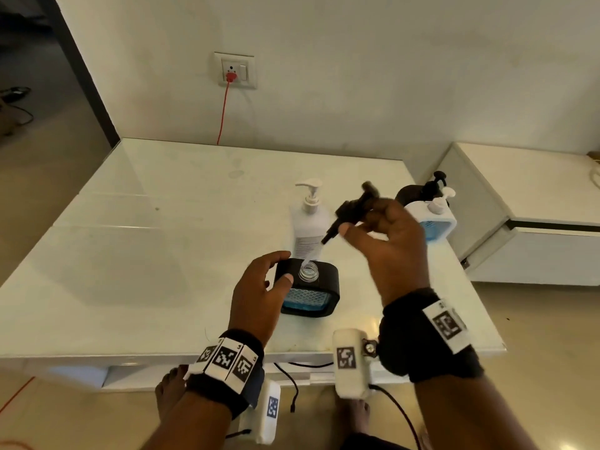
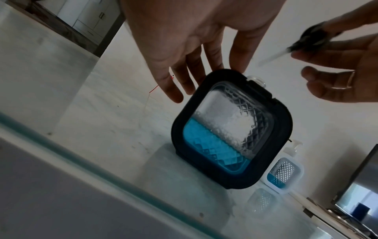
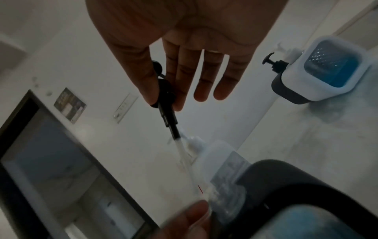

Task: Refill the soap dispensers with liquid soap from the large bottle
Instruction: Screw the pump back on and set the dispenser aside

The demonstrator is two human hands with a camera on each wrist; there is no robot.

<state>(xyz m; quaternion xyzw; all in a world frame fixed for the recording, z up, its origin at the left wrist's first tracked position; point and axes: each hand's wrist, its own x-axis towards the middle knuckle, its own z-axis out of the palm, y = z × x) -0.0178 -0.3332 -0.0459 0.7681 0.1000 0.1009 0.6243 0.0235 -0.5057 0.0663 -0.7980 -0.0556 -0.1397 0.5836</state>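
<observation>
Black dispenser [image 1: 306, 289], blue soap [image 2: 212, 147].

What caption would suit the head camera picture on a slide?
Right hand lifts the black pump clear of the open black dispenser, which the left hand steadies.
</observation>
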